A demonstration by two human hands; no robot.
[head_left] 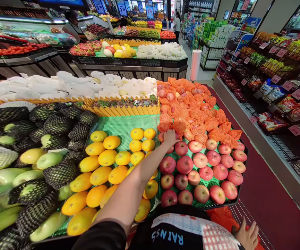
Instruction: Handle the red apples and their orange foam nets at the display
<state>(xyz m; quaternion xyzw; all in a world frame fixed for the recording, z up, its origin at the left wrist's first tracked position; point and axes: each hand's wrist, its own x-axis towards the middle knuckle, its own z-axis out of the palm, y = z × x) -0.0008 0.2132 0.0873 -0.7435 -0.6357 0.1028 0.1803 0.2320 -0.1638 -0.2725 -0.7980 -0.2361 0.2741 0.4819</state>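
Observation:
My left hand (pixel 170 138) reaches across the display, its fingers curled down over an apple (pixel 178 136) where the bare fruit meets the netted fruit; most of what lies under the palm is hidden. Rows of bare red apples (pixel 184 164) sit on green matting nearer my body. Just beyond the fingers, apples in orange foam nets (pixel 191 107) are heaped up. At the lower right, my right hand (pixel 247 234) is open with spread fingers, beside loose orange foam nets (pixel 224 217) over a wire rack (pixel 243 211).
Oranges (pixel 106 158) lie left of the apples, under my left forearm. Melons in black nets (pixel 57 125) fill the far left. A yellow picket fence (pixel 129 110) and white-netted fruit (pixel 69 85) stand behind. Snack shelves (pixel 277 86) line the right side. A bag roll (pixel 196 64) stands upright at the back.

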